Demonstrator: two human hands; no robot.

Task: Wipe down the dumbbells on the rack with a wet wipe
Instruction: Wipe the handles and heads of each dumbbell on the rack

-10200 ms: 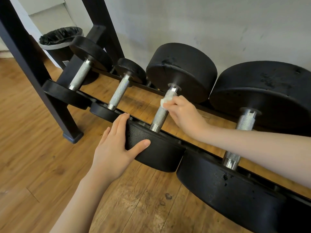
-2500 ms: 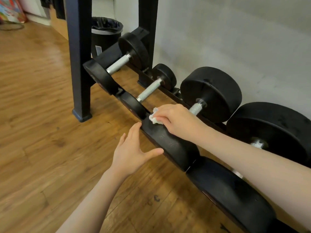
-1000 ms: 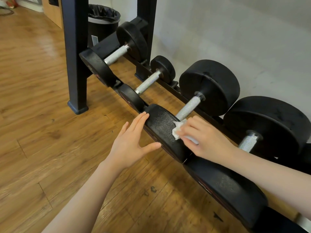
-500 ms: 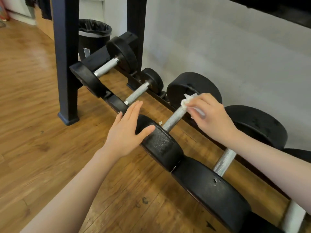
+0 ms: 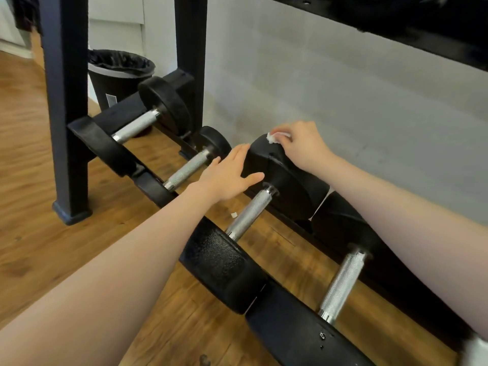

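Several black dumbbells with knurled silver handles lie across the low black rack [image 5: 150, 182]. The third dumbbell [image 5: 249, 213] has its far head [image 5: 285, 180] near the wall. My right hand [image 5: 301, 146] holds a crumpled white wet wipe [image 5: 274, 137] and presses it on the top of that far head. My left hand [image 5: 227, 175] lies flat with straight fingers against the left side of the same head. The near head [image 5: 219, 262] sits below my left forearm. A larger dumbbell [image 5: 340, 283] lies to the right, partly under my right forearm.
Two smaller dumbbells [image 5: 137, 125] [image 5: 188, 169] lie further left on the rack. A black upright post [image 5: 66, 101] stands on the wooden floor at left. A lined bin [image 5: 118, 75] sits behind it. An upper rack shelf [image 5: 396, 25] hangs overhead. A grey wall runs behind.
My right hand has moved the wipe from the handle up onto the top of the far head. My left hand has shifted from the near head to the far head's side.
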